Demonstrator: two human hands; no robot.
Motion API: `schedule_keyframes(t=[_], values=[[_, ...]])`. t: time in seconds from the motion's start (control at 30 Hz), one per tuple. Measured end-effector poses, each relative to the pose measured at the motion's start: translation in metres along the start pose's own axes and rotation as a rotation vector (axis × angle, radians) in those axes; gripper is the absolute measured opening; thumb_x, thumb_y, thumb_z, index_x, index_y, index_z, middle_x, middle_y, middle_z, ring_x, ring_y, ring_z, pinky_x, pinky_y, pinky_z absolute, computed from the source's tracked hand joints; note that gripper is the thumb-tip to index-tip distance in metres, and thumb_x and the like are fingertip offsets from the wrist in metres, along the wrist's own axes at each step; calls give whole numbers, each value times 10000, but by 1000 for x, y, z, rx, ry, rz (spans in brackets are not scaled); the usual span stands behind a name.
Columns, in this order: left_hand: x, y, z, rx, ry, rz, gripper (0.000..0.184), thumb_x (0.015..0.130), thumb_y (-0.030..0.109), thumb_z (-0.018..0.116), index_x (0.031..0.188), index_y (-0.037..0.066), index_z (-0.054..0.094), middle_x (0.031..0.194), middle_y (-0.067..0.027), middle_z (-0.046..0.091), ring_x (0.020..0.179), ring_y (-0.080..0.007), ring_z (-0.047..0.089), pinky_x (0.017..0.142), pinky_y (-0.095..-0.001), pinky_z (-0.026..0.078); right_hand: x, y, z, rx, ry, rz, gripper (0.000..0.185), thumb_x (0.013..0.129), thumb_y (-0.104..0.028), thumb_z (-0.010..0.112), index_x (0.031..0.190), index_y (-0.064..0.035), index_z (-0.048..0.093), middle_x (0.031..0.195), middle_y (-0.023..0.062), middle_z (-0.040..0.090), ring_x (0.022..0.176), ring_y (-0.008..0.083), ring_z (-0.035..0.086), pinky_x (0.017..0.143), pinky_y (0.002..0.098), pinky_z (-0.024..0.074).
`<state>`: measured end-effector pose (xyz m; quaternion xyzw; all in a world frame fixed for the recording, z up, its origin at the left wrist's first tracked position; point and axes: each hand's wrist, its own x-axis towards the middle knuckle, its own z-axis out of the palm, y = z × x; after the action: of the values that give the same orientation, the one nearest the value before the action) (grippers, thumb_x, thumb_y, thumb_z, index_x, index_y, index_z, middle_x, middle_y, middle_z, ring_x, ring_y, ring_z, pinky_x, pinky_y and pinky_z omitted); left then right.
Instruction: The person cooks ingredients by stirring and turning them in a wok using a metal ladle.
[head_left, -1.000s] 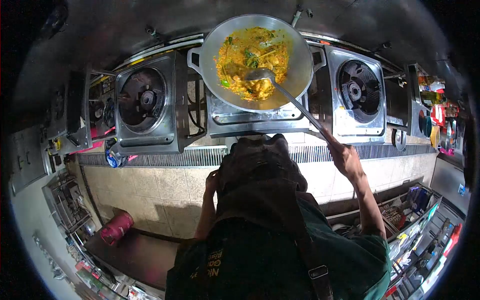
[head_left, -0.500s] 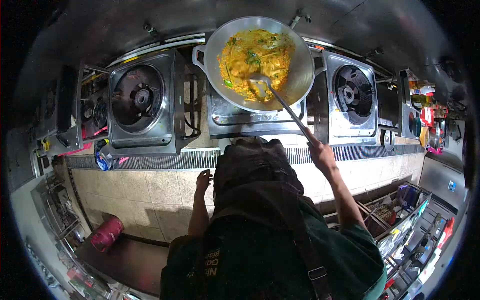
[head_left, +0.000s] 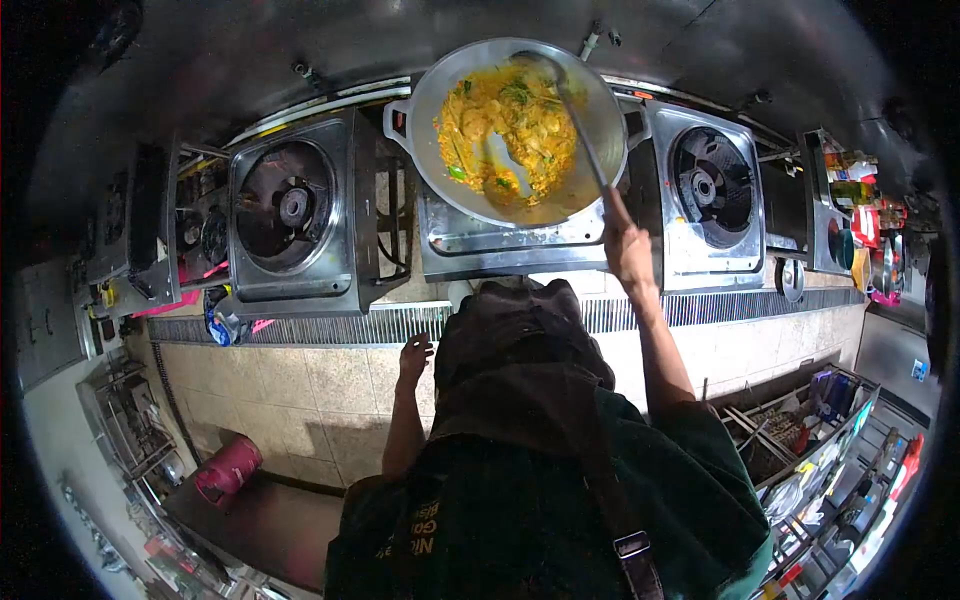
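Note:
A large metal wok (head_left: 600, 150) sits on the middle stove (head_left: 450, 240). Yellow-orange food (head_left: 530, 130) with green leaves lies in it, and a strip of bare wok bottom shows through. My right hand (head_left: 630, 258) is closed around the handle of a long ladle (head_left: 587, 145), whose head is at the wok's far upper side. My left hand (head_left: 416, 357) hangs beside the dark apron (head_left: 515, 340), away from the wok, holding nothing, its fingers loosely bent and apart.
Burner stoves stand left (head_left: 292, 205) and right (head_left: 708, 190) of the wok. A floor grate (head_left: 380, 325) runs below them. A pink cylinder (head_left: 230, 470) is at the lower left, beside a metal surface. Shelves with assorted items (head_left: 800, 430) stand at the lower right.
The ladle has moved from the food's lower middle to the wok's far side, pushing food away. My right hand has moved left and nearer the wok. My left hand has come away from the apron.

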<state>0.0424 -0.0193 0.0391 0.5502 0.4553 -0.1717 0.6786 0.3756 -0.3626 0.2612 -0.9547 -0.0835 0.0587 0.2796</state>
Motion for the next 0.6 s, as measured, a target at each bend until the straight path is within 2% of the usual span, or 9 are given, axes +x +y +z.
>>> schedule_keyframes(t=[0.1,0.17,0.23,0.33,0.4,0.43,0.47,0.57,0.6], values=[[-6,-15,6,56,-2,68,338,905,318,528,1163,102,557,888,-74,658,730,-128,629,558,-265,459,25,10,-15,-37,29,75,502,916,-227,436,1395,-298,301,803,290,589,739,452,597,617,538,452],[-11,-23,10,190,53,93,322,895,295,534,1140,90,584,890,-86,663,732,-140,629,592,-273,485,37,29,-2,-117,76,57,454,910,-215,459,1359,-180,403,778,237,626,655,346,646,562,408,488],[15,-85,-7,299,93,198,318,884,304,551,1123,101,606,923,-109,674,790,-189,645,672,-309,509,40,38,15,28,-33,84,445,910,-225,465,1351,-206,408,784,261,609,704,393,624,578,431,469],[-22,-66,4,243,49,159,322,878,331,557,1108,115,619,944,-115,675,830,-214,650,710,-329,512,37,27,11,283,-185,128,420,912,-225,478,1328,-189,437,758,265,597,682,407,613,539,417,438],[-38,-52,15,191,27,128,326,875,347,559,1099,120,624,951,-114,675,843,-222,650,718,-335,511,35,14,-9,279,-357,106,436,919,-219,474,1348,-156,426,635,112,546,541,149,546,510,296,443],[-39,-51,16,372,88,147,329,874,350,563,1097,116,627,937,-113,675,829,-212,647,712,-328,510,35,25,-9,315,-373,35,447,914,-190,486,1353,-155,411,789,193,631,636,257,625,577,365,476],[-37,-49,17,551,146,168,331,874,352,568,1094,112,629,923,-112,675,814,-203,643,706,-322,509,32,34,-14,318,-370,36,447,914,-190,486,1353,-155,411,789,193,631,636,257,625,577,365,476],[-25,-53,19,450,158,69,341,882,350,560,1101,97,624,914,-117,674,810,-199,640,698,-319,508,6,36,-39,163,-325,-217,483,898,-117,492,1366,-155,380,1107,238,579,981,405,570,738,431,500],[-26,-51,19,388,133,79,344,884,353,554,1102,96,624,918,-121,673,818,-203,642,702,-322,508,-3,28,-54,161,-331,-219,483,898,-117,492,1366,-155,380,1107,238,579,981,405,570,738,431,500]])
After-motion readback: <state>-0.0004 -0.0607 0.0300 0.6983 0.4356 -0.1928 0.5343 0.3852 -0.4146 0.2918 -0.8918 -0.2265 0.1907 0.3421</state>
